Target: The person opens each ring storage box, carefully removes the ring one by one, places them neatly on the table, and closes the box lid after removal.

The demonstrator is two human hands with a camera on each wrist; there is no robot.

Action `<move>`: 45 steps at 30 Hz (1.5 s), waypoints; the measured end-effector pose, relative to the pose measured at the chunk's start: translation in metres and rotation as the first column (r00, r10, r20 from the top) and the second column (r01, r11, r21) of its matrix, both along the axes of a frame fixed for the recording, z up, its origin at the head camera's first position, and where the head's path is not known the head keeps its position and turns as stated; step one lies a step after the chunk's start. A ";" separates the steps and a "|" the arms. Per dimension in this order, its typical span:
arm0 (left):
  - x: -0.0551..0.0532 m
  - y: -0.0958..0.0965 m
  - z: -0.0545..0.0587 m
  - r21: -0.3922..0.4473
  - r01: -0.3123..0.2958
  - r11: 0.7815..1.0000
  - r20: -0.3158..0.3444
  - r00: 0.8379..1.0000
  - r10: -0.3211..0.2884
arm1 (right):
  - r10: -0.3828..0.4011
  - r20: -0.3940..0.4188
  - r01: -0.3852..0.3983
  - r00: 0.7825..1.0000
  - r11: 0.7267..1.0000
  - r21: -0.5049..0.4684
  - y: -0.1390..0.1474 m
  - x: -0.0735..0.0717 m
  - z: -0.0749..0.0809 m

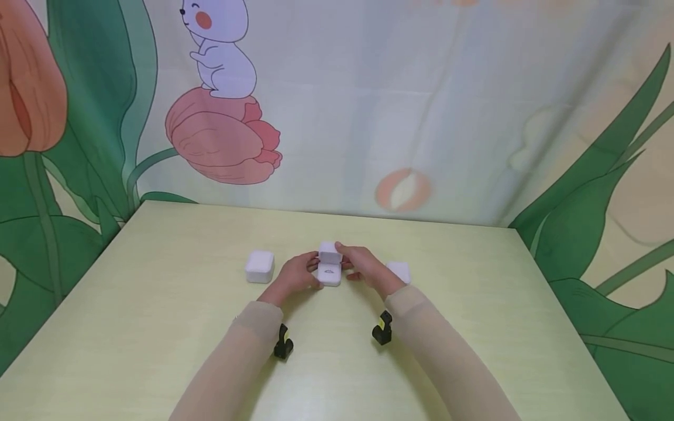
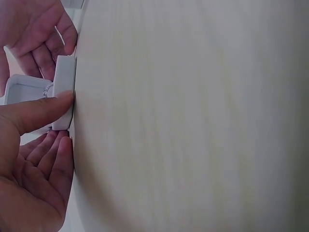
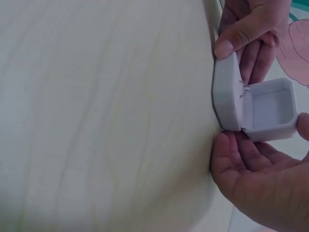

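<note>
A small white jewelry box (image 1: 329, 280) stands on the table with its lid (image 1: 330, 253) raised. Inside the base sits a sparkling ring (image 3: 245, 89), only its stone-set part showing. My left hand (image 1: 296, 273) holds the base from the left, thumb (image 2: 63, 96) on its front and fingers behind at the side. My right hand (image 1: 365, 264) is on the box's other side. Its thumb (image 3: 303, 124) touches the lid's edge, while the curled fingers (image 3: 241, 157) lie against the side of the box near the hinge.
Left of the hands stands a closed white box (image 1: 260, 266). Another white box (image 1: 399, 272) lies to the right, partly behind the right wrist. The pale wooden table (image 1: 158, 292) ends at a printed curtain (image 1: 337, 117). A black camera sits on each wrist.
</note>
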State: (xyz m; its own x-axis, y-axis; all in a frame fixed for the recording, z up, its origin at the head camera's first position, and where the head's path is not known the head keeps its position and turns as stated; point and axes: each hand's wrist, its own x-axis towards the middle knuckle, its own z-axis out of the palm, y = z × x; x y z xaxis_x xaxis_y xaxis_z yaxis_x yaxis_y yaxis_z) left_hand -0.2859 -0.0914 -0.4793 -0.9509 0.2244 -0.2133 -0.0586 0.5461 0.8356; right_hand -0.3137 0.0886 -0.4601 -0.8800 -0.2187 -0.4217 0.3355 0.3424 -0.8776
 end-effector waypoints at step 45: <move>0.002 -0.001 0.000 0.038 0.019 0.999 -0.001 1.000 -0.019 | -0.162 -0.252 0.166 0.954 0.986 -0.005 0.017 0.014 0.034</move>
State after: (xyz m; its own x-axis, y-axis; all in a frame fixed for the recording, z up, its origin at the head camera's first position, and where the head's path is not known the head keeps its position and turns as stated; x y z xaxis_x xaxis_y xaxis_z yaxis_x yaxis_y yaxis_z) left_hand -0.2840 -0.0920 -0.4793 -0.9465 0.2505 -0.2035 -0.0476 0.5152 0.8558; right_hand -0.3000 0.1056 -0.4263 -0.9810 -0.0572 -0.1853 0.1583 0.3157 -0.9356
